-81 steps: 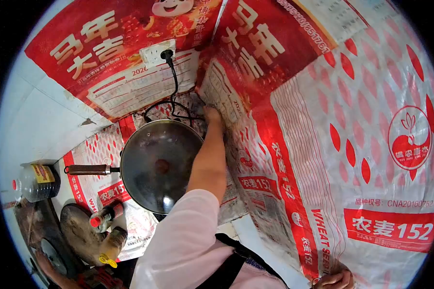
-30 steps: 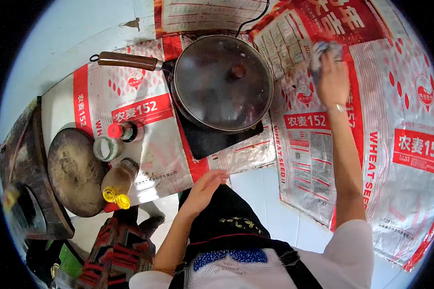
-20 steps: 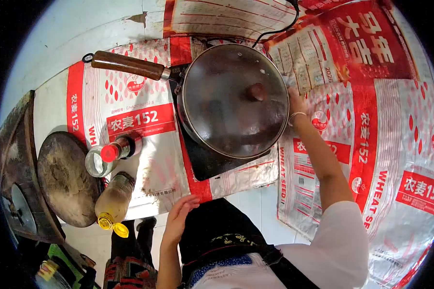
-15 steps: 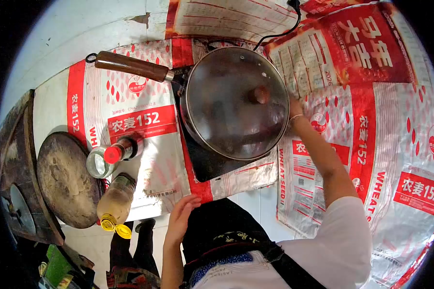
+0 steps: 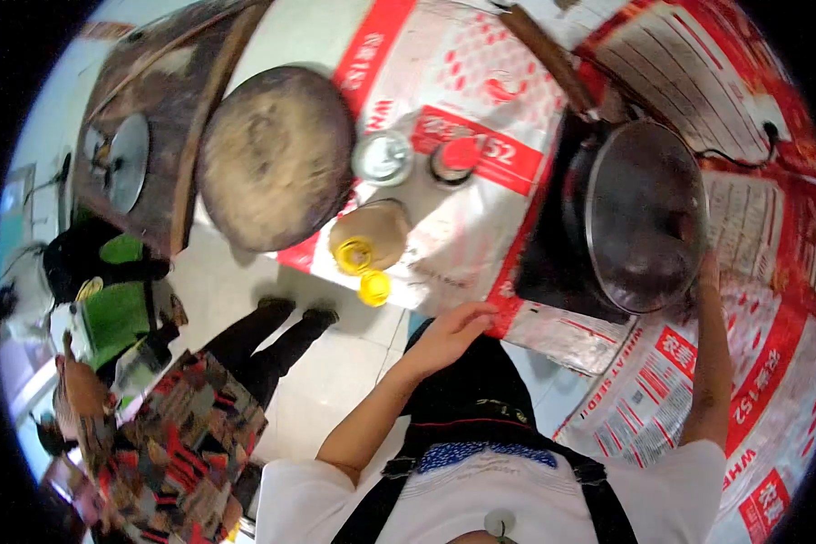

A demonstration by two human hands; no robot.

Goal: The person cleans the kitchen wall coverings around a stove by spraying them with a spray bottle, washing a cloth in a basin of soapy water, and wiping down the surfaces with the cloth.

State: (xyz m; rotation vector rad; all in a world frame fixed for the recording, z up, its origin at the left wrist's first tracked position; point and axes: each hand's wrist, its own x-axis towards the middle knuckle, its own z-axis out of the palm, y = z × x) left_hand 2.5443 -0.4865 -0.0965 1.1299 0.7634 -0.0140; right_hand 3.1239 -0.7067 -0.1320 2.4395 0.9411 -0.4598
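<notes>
My left hand [image 5: 458, 334] is at the near edge of the covered table, fingers stretched out and holding nothing. At the far right side of a pan [image 5: 582, 195] is my right hand [image 5: 709, 270], its fingers hidden or blurred. A glass lid [image 5: 644, 227] with a dark knob covers the pan, which sits on a black cooktop [image 5: 567, 286]. The pan's wooden handle [image 5: 546, 56] points away from me. Left of the pan stand a red-capped bottle [image 5: 455, 161], an open glass jar [image 5: 383, 157] and a bottle with an open yellow flip cap [image 5: 372, 238].
A round wooden board [image 5: 276, 159] lies at the table's left end beside a dark wooden panel [image 5: 145, 118] with a metal lid [image 5: 130, 163]. Another person in a patterned top [image 5: 168, 440] stands at the lower left. A black cord [image 5: 739, 163] runs behind the pan.
My view has swung left, so the pan appears farther right and the other person shows more fully. My left hand stays by the table edge, my right beside the pan.
</notes>
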